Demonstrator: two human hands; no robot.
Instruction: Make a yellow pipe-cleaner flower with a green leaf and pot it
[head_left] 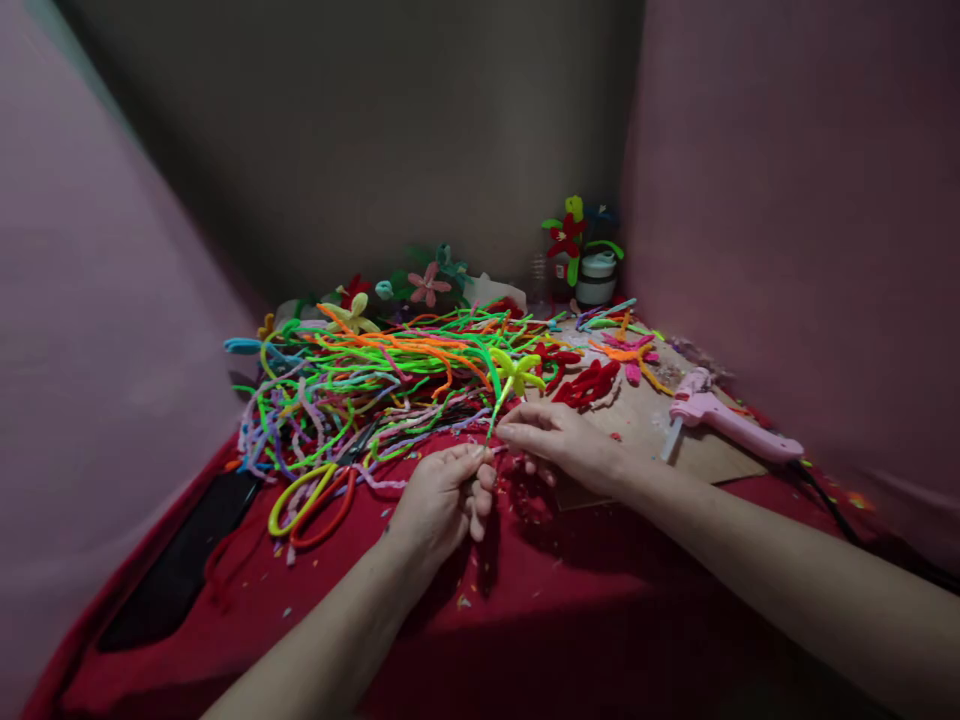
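Note:
A yellow pipe-cleaner flower (516,372) stands up on a thin stem between my hands. My left hand (448,492) is closed, with thumb and forefinger pinching the lower end of that stem. Just above, my right hand (559,440) has its fingers drawn together against the stem from the right side; their exact grip is partly hidden. Behind the hands spreads a big heap of pipe cleaners (375,365) in green, orange, pink and purple. Scissors (330,505) with yellow and red handles lie to the left of my left hand, blades partly under the heap.
A pink glue gun (739,425) lies on a brown board (645,440) at right, its cable trailing off. Red pipe-cleaner petals (592,385) and a pink-orange flower (630,350) are there too. A dark flat object (184,560) lies left; a flower-filled jar (598,280) stands behind.

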